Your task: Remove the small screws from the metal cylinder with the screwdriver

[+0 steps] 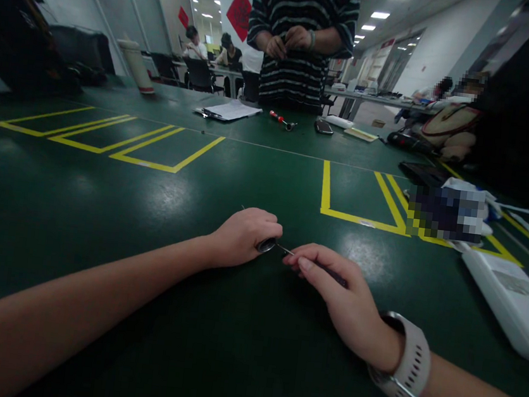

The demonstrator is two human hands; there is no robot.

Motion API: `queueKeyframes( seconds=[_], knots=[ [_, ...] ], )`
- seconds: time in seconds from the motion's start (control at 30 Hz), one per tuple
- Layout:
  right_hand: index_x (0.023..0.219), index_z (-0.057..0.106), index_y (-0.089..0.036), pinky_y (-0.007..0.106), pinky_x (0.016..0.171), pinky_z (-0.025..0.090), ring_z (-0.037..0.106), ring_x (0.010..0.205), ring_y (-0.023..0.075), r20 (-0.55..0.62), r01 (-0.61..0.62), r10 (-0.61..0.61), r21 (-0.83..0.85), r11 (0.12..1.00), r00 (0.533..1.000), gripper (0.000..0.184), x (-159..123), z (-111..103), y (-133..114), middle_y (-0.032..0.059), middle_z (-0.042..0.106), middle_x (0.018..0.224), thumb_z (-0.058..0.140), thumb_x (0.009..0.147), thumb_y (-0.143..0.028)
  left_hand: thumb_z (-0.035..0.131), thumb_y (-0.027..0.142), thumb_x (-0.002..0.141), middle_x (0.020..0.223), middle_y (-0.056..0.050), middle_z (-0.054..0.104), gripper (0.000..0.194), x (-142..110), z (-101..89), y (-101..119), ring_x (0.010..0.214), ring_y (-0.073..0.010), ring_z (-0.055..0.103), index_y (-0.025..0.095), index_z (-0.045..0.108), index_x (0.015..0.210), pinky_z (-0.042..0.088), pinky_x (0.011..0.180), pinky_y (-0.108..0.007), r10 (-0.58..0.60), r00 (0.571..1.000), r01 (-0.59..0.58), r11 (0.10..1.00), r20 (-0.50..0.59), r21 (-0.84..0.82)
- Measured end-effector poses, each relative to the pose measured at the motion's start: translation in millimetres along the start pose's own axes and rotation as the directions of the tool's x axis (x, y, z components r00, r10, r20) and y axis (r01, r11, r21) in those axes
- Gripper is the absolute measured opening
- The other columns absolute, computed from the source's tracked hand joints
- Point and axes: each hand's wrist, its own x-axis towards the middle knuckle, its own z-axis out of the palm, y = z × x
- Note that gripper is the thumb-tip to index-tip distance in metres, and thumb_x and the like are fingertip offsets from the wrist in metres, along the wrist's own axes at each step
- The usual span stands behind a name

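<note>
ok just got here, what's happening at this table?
Someone at the green table is holding a small dark round piece with a shiny rim in the left grip and a thin metal-shafted tool in the right grip. The shaft points at the piece; can't tell whether they touch. Across the table stands a person in a striped top, behind a red-handled tool.
</note>
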Motion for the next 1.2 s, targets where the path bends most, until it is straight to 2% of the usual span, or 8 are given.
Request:
queueKeyframes(
  seconds=[0.07,0.2,0.5,0.67,0.9,1.07,1.2],
  knots=[
    [0.085,0.070,-0.020,0.034,0.075,0.044,0.059,0.084,0.0188,0.001,-0.064,0.065,0.140,0.988,0.998,0.018,3,-2,2,0.0047,0.068,0.089,0.054,0.084,-0.027,0.045,0.007,0.074,0.063,0.000,0.047,0.013,0,-1.0,1,0.061,-0.0133,0.044,0.015,0.051,0.066,0.031,0.056,-0.026,0.007,1.000,-0.007,1.000,0.005,0.005],
    [0.078,0.070,-0.017,0.032,0.072,0.044,0.060,0.079,0.0175,0.014,-0.176,0.187,0.404,0.898,0.982,0.017,10,-5,6,0.0061,0.069,0.084,0.054,0.080,-0.025,0.045,0.006,0.074,0.063,0.000,0.047,0.013,0,-0.8,1,0.060,-0.0121,0.044,0.015,0.050,0.067,0.032,0.056,-0.025,-0.004,1.000,0.005,0.999,0.007,-0.042],
    [0.070,0.070,-0.017,0.031,0.068,0.042,0.059,0.071,0.0166,-0.043,-0.124,0.158,0.437,0.891,0.987,0.016,8,-4,4,0.0045,0.069,0.073,0.056,0.076,-0.023,0.046,0.004,0.071,0.064,0.000,0.048,0.012,0,0.2,-1,0.061,-0.0127,0.045,0.015,0.049,0.067,0.032,0.057,-0.025,-0.045,0.999,0.045,0.998,0.008,-0.038],
    [0.063,0.067,-0.019,0.031,0.064,0.040,0.056,0.066,0.0164,-0.129,-0.042,0.097,0.374,0.926,0.987,0.017,6,-6,7,0.0022,0.065,0.064,0.054,0.073,-0.021,0.047,0.004,0.070,0.065,0.000,0.049,0.012,0,0.2,-1,0.063,-0.0134,0.045,0.016,0.050,0.068,0.033,0.058,-0.025,-0.087,0.996,0.088,0.996,0.030,-0.018],
    [0.061,0.063,-0.019,0.030,0.064,0.039,0.053,0.065,0.0145,-0.128,0.019,-0.001,0.143,0.989,0.992,0.021,3,-8,12,-0.0005,0.060,0.062,0.049,0.077,-0.019,0.048,0.006,0.071,0.066,0.000,0.050,0.011,0,1.8,-2,0.064,-0.0141,0.046,0.017,0.050,0.070,0.033,0.059,-0.025,-0.105,0.994,0.105,0.994,0.041,-0.003],
    [0.058,0.057,-0.017,0.029,0.058,0.037,0.051,0.060,0.0141,-0.050,0.056,-0.064,-0.155,0.986,0.997,0.022,-2,-5,0,0.0004,0.056,0.059,0.046,0.076,-0.017,0.049,0.005,0.069,0.067,-0.001,0.051,0.011,0,1.6,-1,0.065,-0.0143,0.047,0.016,0.051,0.071,0.034,0.060,-0.026,-0.105,0.994,0.105,0.994,0.042,-0.010],
    [0.060,0.053,-0.017,0.030,0.058,0.036,0.050,0.061,0.0145,0.012,0.221,-0.229,-0.307,0.926,0.973,0.021,-7,-2,-5,0.0015,0.054,0.061,0.043,0.079,-0.016,0.048,0.006,0.070,0.067,-0.001,0.052,0.010,1,1.1,0,0.065,-0.0144,0.047,0.016,0.051,0.071,0.035,0.060,-0.025,-0.121,0.992,0.122,0.992,0.043,-0.019]
  ],
)
